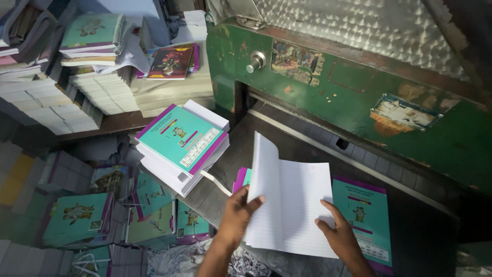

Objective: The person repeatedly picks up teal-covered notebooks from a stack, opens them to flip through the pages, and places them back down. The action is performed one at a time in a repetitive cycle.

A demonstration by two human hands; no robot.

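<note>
An open notebook (pixel 294 200) with lined white pages lies on the dark metal bed (pixel 297 146) of a green cutting machine (pixel 359 97). My left hand (pixel 238 215) lifts a sheaf of its pages upright at the left edge. My right hand (pixel 338 233) presses flat on the right-hand page. The notebook's teal and purple cover (pixel 366 218) shows to the right. Another teal cover (pixel 242 178) peeks out under the lifted pages.
A stack of teal-covered notebooks (pixel 182 146) sits at the bed's left corner. More notebooks (pixel 82 218) lie heaped on the floor at left, with paper trimmings (pixel 179 259) below. Stacks of white paper (pixel 77 100) and books (pixel 92 33) fill a shelf behind.
</note>
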